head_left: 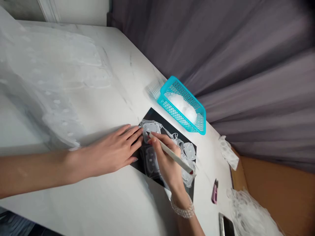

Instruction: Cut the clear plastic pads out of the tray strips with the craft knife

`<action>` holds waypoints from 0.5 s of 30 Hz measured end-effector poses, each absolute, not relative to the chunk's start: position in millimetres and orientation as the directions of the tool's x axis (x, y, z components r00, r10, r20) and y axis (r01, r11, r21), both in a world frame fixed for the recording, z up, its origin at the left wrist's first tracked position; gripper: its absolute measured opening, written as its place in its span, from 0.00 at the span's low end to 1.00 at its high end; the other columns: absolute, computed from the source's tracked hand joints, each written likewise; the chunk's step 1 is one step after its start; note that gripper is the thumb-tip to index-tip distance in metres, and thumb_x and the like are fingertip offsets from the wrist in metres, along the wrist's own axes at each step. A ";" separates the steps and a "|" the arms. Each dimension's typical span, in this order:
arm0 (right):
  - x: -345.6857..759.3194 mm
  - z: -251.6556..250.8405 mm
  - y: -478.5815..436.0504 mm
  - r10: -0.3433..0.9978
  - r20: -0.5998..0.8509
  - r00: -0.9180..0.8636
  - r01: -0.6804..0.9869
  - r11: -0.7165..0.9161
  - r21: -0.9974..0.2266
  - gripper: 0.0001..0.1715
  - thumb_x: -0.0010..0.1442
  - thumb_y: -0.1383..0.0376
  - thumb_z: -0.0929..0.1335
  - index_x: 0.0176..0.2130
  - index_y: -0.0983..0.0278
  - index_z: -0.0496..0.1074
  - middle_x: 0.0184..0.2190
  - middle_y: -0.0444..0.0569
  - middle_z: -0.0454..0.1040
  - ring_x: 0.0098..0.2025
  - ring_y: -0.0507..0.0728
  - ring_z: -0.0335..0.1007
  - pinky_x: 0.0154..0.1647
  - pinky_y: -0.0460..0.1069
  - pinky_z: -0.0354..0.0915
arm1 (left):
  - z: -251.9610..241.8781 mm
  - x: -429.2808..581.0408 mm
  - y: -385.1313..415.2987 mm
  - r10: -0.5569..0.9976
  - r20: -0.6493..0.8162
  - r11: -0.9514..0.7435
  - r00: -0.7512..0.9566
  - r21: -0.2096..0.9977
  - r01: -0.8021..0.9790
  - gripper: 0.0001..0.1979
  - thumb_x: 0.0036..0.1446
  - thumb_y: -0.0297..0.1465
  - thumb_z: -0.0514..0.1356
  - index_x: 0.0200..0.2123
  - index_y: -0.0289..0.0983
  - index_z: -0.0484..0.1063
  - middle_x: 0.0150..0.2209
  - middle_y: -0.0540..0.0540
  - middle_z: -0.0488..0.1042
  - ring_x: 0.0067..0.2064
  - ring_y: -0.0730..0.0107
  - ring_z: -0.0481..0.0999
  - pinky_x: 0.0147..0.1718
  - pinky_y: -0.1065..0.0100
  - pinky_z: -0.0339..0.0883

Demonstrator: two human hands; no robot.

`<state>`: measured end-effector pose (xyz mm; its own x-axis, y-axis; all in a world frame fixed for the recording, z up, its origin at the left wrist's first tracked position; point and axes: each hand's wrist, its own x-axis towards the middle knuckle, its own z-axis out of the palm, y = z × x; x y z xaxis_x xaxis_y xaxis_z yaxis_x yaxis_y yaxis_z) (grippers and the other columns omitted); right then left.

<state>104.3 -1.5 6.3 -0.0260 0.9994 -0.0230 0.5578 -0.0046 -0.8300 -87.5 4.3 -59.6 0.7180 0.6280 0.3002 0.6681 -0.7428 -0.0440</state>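
Note:
My left hand lies flat with its fingers stretched out. Its fingertips rest at the left edge of a translucent white piece with rounded panels and small holes. That piece lies on a black mat, and more pale, looped pieces spread over the mat's right side. In my right hand, which wears a beaded bracelet, is a cream pen-like stick with a red end. Its tip points down at the upper left panel, close to my left fingertips; whether it touches I cannot tell.
Behind the mat stands a turquoise basket holding white material. At right are pink-handled snips, a phone, a translucent tangled heap and a cardboard box. Translucent white sheets cover the table's left. A grey curtain hangs behind.

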 end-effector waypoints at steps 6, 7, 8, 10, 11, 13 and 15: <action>89.0 6.1 -2.8 0.996 0.060 -0.069 0.731 0.092 -0.676 0.13 0.67 0.63 0.65 0.42 0.62 0.80 0.32 0.47 0.81 0.27 0.54 0.74 0.31 0.49 0.68 | -58.7 -90.3 2.8 0.618 0.279 -0.758 0.735 -0.037 0.651 0.31 0.67 0.45 0.54 0.63 0.29 0.66 0.66 0.29 0.63 0.70 0.41 0.58 0.67 0.44 0.51; 86.7 6.3 -2.2 0.995 0.071 -0.064 0.747 0.095 -0.658 0.13 0.67 0.64 0.65 0.42 0.62 0.80 0.33 0.47 0.82 0.28 0.54 0.75 0.31 0.49 0.69 | -58.9 -90.5 2.3 0.622 0.273 -0.756 0.734 -0.037 0.654 0.31 0.67 0.46 0.53 0.63 0.29 0.66 0.66 0.29 0.63 0.69 0.40 0.58 0.67 0.44 0.51; 84.4 6.3 -1.2 0.995 0.078 -0.062 0.760 0.097 -0.642 0.13 0.67 0.65 0.65 0.42 0.62 0.79 0.33 0.47 0.82 0.28 0.54 0.75 0.31 0.49 0.69 | -58.7 -90.8 1.9 0.625 0.270 -0.753 0.732 -0.035 0.657 0.32 0.67 0.46 0.53 0.64 0.29 0.65 0.66 0.29 0.63 0.69 0.40 0.58 0.67 0.44 0.51; 79.9 5.5 1.5 0.993 0.090 -0.071 0.786 0.111 -0.608 0.13 0.67 0.67 0.64 0.41 0.61 0.79 0.33 0.47 0.82 0.28 0.54 0.75 0.32 0.49 0.69 | -56.7 -91.6 1.2 0.624 0.263 -0.756 0.736 -0.036 0.654 0.32 0.67 0.47 0.53 0.64 0.29 0.65 0.67 0.29 0.63 0.69 0.40 0.58 0.67 0.44 0.51; 78.1 4.8 2.7 0.991 0.102 -0.081 0.799 0.126 -0.588 0.12 0.67 0.68 0.64 0.40 0.61 0.78 0.32 0.46 0.81 0.28 0.54 0.75 0.32 0.49 0.68 | -54.8 -92.1 0.9 0.623 0.256 -0.757 0.739 -0.041 0.652 0.32 0.67 0.47 0.53 0.63 0.30 0.66 0.66 0.30 0.63 0.69 0.41 0.58 0.67 0.44 0.51; 75.5 3.7 3.4 0.985 0.131 -0.108 0.824 0.163 -0.543 0.12 0.67 0.69 0.63 0.39 0.61 0.77 0.30 0.46 0.81 0.27 0.54 0.74 0.31 0.49 0.67 | -49.5 -93.1 0.3 0.608 0.229 -0.771 0.760 -0.058 0.634 0.28 0.66 0.46 0.55 0.61 0.33 0.70 0.66 0.33 0.65 0.69 0.41 0.58 0.67 0.43 0.50; 74.7 3.5 0.6 0.981 0.146 -0.130 0.852 0.185 -0.490 0.12 0.67 0.69 0.63 0.38 0.61 0.76 0.28 0.46 0.79 0.25 0.54 0.72 0.28 0.49 0.66 | -44.1 -93.6 0.0 0.576 0.202 -0.797 0.792 -0.075 0.599 0.23 0.64 0.43 0.59 0.56 0.37 0.75 0.65 0.36 0.67 0.69 0.39 0.58 0.66 0.41 0.49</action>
